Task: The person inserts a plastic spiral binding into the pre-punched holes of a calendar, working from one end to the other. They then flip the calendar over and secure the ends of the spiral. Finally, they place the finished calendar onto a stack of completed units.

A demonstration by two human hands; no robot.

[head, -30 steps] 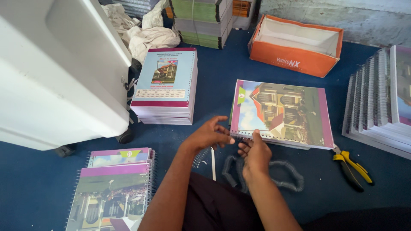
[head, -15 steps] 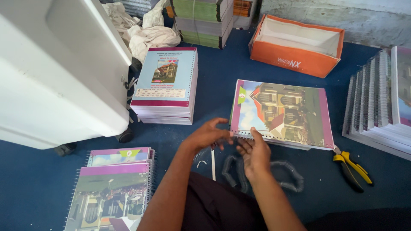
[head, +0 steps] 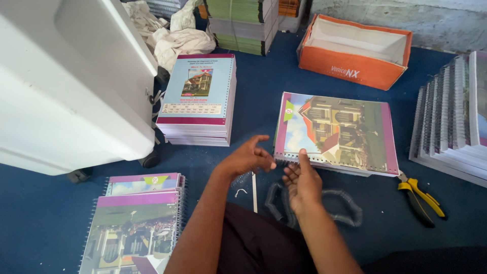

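The picture book [head: 337, 133] lies flat on the blue floor [head: 40, 223], long side left to right, its holed edge nearest both hands. The right hand [head: 300, 183] touches that edge, fingers loose. The left hand [head: 247, 158], fingers half spread, hovers just beside it.

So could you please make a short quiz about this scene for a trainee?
1. True or false: the pliers lie to the right of the right hand.
2. Which edge of the booklet do the hands reach for? A) far edge B) near punched edge C) right edge
3. Fill in: the box at the top is ____ in colour.

Key: 1 true. 2 B; the left hand and right hand are both at that edge, fingers open, gripping nothing. 3 orange.
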